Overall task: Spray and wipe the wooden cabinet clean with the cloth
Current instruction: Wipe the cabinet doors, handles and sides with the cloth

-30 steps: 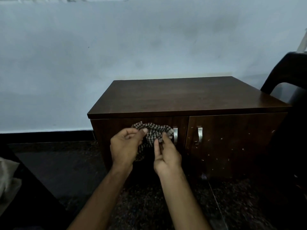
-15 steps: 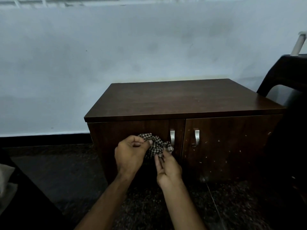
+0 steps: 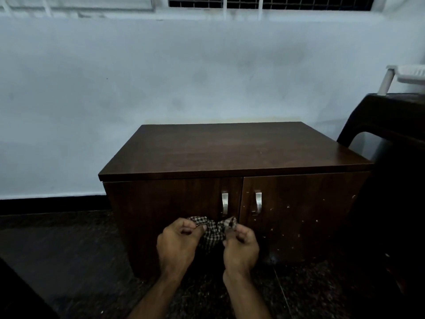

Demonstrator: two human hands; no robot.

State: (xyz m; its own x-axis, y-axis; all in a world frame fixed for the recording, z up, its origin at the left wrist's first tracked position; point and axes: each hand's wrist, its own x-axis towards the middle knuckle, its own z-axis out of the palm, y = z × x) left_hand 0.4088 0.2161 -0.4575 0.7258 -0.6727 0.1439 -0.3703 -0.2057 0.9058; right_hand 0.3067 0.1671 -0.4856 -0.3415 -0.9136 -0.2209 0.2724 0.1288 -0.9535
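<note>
Smooth wooden cabinet, checked cloth

Head view, close, looking down at cabinet front.

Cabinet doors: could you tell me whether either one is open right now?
No, both cabinet doors are closed flush, with the two metal handles side by side at the centre seam.
</note>
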